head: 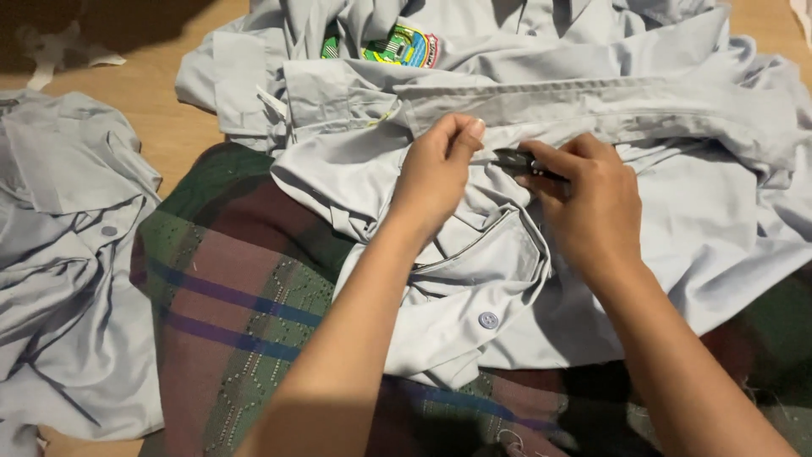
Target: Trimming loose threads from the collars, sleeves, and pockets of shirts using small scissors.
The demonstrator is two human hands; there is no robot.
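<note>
Two hands meet over a pale grey shirt [474, 279] spread across the lap, on a green and maroon plaid cloth [237, 296]. Left hand [436, 173] pinches a fold of the fabric; right hand [592, 203] is closed around a small dark tool [518, 161], probably thread snips, its tip touching the seam just below the collar. Trimming looks under way here, not finished. One button [488, 320] shows near. Far off lies a second shirt bearing one colourful badge [404, 46]; a third grey garment [59, 254] sits left on the wooden floor [161, 118].
</note>
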